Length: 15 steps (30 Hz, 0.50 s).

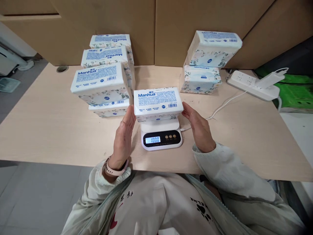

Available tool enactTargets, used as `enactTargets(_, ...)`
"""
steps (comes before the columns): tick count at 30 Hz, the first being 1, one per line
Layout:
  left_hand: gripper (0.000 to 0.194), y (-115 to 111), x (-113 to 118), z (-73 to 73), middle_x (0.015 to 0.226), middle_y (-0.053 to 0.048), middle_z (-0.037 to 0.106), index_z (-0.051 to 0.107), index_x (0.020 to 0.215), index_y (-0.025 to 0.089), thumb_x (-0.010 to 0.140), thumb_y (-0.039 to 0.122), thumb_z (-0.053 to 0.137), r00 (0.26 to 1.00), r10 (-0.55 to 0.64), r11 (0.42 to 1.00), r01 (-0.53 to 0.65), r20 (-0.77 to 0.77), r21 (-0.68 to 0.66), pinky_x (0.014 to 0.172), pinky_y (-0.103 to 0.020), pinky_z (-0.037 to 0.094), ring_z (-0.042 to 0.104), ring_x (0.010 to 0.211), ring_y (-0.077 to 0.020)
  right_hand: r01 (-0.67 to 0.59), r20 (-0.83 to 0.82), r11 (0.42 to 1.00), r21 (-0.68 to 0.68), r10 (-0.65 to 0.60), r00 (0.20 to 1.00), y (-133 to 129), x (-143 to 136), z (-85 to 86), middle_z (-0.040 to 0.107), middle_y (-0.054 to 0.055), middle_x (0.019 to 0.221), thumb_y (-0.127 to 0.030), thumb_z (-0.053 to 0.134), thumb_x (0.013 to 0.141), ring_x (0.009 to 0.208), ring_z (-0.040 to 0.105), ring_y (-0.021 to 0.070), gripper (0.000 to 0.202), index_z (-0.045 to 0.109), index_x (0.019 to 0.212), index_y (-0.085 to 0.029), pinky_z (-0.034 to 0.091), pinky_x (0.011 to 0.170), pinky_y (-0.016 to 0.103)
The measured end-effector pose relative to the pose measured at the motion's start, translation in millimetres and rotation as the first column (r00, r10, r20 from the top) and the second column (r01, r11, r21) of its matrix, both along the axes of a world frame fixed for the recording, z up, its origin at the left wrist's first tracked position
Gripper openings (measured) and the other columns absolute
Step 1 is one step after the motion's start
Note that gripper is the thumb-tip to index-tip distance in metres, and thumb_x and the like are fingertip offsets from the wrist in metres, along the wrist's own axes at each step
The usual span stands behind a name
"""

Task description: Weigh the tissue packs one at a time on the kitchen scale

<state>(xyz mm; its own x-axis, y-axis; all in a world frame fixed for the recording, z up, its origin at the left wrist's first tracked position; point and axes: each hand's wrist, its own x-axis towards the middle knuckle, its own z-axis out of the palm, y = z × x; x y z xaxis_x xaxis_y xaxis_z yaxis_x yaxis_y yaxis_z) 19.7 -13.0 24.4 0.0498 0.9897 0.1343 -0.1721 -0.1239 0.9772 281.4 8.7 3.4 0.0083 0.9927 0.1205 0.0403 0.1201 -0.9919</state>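
A white tissue pack (157, 102) printed "Manhua" lies flat on a white digital scale (161, 140), whose lit display reads about 100.0. My left hand (124, 135) is upright at the pack's left side, palm inward, fingers straight and at or very near its edge. On the right side, my right hand (198, 125) has its fingertips at the pack's lower right corner, fingers extended. Neither hand is wrapped round the pack. Stacked tissue packs (101, 80) stand to the left, and two more packs (212, 49) are piled at the back right.
A white power strip (251, 85) with a plugged-in adapter sits at the right rear, near a green item (298, 91). A white cable (222, 106) runs to the scale. Cardboard (181, 36) lines the back of the wooden table (61, 130).
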Motion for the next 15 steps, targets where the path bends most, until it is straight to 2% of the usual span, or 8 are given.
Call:
enactTargets(3,0.064,1,5,4.2,0.18,0.007,0.04,0.062,0.159,0.037,0.108,0.072,0.044,0.998,-0.056,0.998,0.057,-0.039,0.011,0.147,-0.05,0.019,0.02,0.176,-0.0296,-0.161,0.03,0.987,0.025,0.16,0.987,-1,-6,1.8,0.051,-0.004,0.176,-0.067,0.055,0.107,0.167,0.044,0.0258,0.064,0.053,0.165,-0.039,0.033,0.141,0.052)
enactTargets(5,0.064,3,8,8.0,0.18,0.006,0.04,0.061,0.159,0.036,0.108,0.071,0.046,0.995,-0.091,0.995,0.093,-0.051,0.038,0.147,-0.05,0.018,0.018,0.176,-0.0296,-0.209,0.058,0.976,0.054,0.206,0.977,-2,-9,4.0,0.05,-0.001,0.176,-0.068,0.054,0.107,0.165,0.046,0.0269,0.067,0.05,0.167,-0.038,0.033,0.141,0.051)
enactTargets(6,0.063,5,9,10.9,0.18,0.006,0.039,0.061,0.159,0.036,0.108,0.07,0.047,0.993,-0.103,0.993,0.106,-0.056,0.053,0.147,-0.049,0.017,0.017,0.176,-0.0294,-0.194,0.079,0.978,0.073,0.188,0.979,-1,-9,5.3,0.052,0.001,0.175,-0.069,0.055,0.106,0.163,0.048,0.0279,0.068,0.05,0.166,-0.037,0.035,0.14,0.051)
enactTargets(9,0.065,21,21,26.6,0.181,0.009,0.036,0.059,0.161,0.039,0.106,0.073,0.052,0.981,-0.165,0.981,0.173,-0.098,0.087,0.148,-0.048,0.015,0.015,0.176,-0.0286,-0.018,0.127,0.985,0.171,-0.004,0.992,11,-1,9.8,0.06,0.005,0.167,-0.069,0.061,0.102,0.157,0.054,0.0317,0.069,0.054,0.161,-0.035,0.043,0.134,0.053)
enactTargets(11,0.063,42,36,42.1,0.181,0.013,0.035,0.056,0.162,0.04,0.106,0.071,0.054,0.96,-0.24,0.96,0.256,-0.146,0.109,0.148,-0.048,0.013,0.012,0.176,-0.0273,0.16,0.118,0.95,0.268,-0.198,0.973,28,15,11.9,0.063,0.007,0.162,-0.07,0.067,0.098,0.156,0.054,0.0354,0.072,0.054,0.16,-0.036,0.044,0.132,0.056)
enactTargets(13,0.055,69,60,57.7,0.18,0.015,0.036,0.056,0.162,0.038,0.11,0.058,0.055,0.932,-0.317,0.932,0.341,-0.175,0.125,0.147,-0.049,0.014,0.009,0.176,-0.0255,0.297,0.088,0.892,0.341,-0.345,0.934,52,37,12.2,0.061,0.005,0.161,-0.07,0.07,0.095,0.158,0.049,0.0384,0.073,0.052,0.158,-0.04,0.04,0.134,0.059)
enactTargets(15,0.046,101,89,68.8,0.177,0.014,0.042,0.061,0.157,0.032,0.114,0.044,0.052,0.921,-0.355,0.921,0.374,-0.16,0.109,0.144,-0.05,0.02,0.01,0.174,-0.0247,0.346,0.07,0.861,0.373,-0.398,0.914,77,61,10.0,0.056,0.0,0.166,-0.069,0.07,0.096,0.159,0.042,0.0393,0.07,0.049,0.158,-0.045,0.032,0.137,0.06)
